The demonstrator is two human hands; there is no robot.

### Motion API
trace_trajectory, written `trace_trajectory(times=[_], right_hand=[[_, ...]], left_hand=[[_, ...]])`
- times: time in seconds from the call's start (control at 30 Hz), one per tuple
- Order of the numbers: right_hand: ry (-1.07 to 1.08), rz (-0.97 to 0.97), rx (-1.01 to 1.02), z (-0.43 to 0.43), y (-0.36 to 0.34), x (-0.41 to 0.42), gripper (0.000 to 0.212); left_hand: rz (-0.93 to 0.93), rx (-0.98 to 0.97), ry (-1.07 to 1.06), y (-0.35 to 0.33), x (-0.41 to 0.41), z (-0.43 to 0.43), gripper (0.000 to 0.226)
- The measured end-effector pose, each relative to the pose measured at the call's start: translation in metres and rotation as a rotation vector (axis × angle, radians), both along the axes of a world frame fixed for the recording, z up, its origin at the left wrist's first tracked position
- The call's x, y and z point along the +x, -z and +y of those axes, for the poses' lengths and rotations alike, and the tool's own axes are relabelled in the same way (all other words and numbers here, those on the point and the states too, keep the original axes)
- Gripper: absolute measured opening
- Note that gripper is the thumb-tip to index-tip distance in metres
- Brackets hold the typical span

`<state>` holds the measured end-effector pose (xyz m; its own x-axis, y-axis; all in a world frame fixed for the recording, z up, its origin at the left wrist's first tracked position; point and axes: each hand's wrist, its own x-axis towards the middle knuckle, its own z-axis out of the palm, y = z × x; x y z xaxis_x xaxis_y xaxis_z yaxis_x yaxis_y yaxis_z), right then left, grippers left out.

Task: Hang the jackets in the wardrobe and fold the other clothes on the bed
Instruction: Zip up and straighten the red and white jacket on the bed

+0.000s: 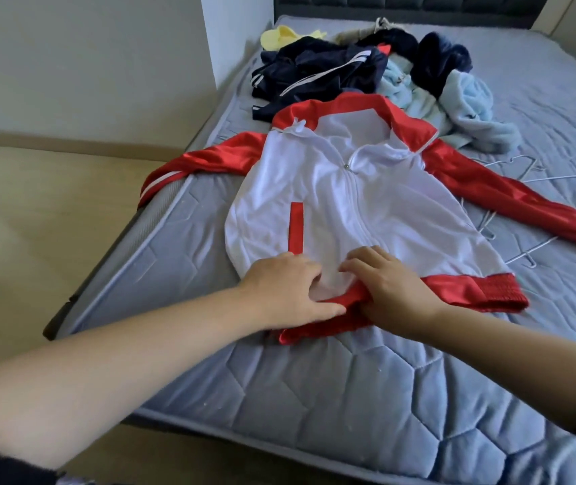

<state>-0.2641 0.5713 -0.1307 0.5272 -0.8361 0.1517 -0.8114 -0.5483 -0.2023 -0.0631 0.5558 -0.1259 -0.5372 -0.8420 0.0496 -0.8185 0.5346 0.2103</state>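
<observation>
The red-and-white jacket [349,204] lies face up across the bed [314,397], collar away from you, zipper [347,166] closed most of the way up. Both of your hands are at the near end of it. Your left hand [286,292] has its fingers curled on the white front and its thumb on the red hem band [471,292]. Your right hand [391,292] grips the bunched band just beside it. So both are closed on the jacket, close together at the foot of the zipper.

By the look of it, you are on the jacket half of the job, tidying the hem before hanging it. The next move calls for a hanger. The wire hangers [520,162] lie on the bed to your right, partly under the jacket's red sleeve [524,208]. You will probably have to lift that sleeve clear to free one, and they look tangled together. The zipper is nearly closed, so the hanger would likely have to go in from the hem or the collar.

The other sleeve trails over the bed's edge toward the floor [34,222], so gather it as you lift. Beyond the collar is the unsorted heap. It holds a navy jacket [314,75] with white stripes, a light blue fleece [468,103], something dark and fluffy, and a yellow garment [286,36]. The wardrobe is not in view.
</observation>
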Motion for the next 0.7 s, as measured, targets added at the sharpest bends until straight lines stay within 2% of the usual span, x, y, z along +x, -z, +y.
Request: trace_trajectory(times=[0.1, 0.23, 0.3, 0.43, 0.5, 0.57, 0.63, 0.7], right_hand=[[0.112, 0.099, 0.041, -0.002, 0.013, -0.011, 0.073], [0.210, 0.105, 0.146, 0.000, 0.018, -0.028, 0.080], [0.250, 0.218, 0.189, -0.002, 0.013, -0.038, 0.072], [0.268, 0.576, 0.068, -0.005, 0.000, -0.057, 0.024], [0.337, 0.661, 0.065, -0.005, -0.011, -0.068, 0.021], [0.315, 0.701, 0.095, -0.002, -0.017, -0.071, 0.022], [0.218, 0.626, 0.286, 0.001, -0.018, -0.067, 0.019], [0.117, 0.502, 0.492, 0.007, -0.014, -0.061, 0.012]], left_hand=[[-0.240, 0.059, 0.060, 0.010, -0.010, 0.007, 0.059], [-0.397, -0.005, 0.142, 0.009, -0.019, 0.013, 0.028], [-0.505, -0.059, 0.177, 0.003, -0.023, 0.013, 0.028], [-0.698, 0.013, 0.166, -0.006, -0.021, 0.005, 0.033], [-0.838, 0.071, 0.147, -0.014, -0.016, 0.000, 0.034], [-0.979, 0.177, 0.129, -0.025, -0.008, -0.004, 0.031], [-1.108, 0.291, 0.121, -0.031, -0.003, -0.003, 0.026], [-1.162, 0.332, 0.137, -0.028, -0.003, 0.003, 0.025]])
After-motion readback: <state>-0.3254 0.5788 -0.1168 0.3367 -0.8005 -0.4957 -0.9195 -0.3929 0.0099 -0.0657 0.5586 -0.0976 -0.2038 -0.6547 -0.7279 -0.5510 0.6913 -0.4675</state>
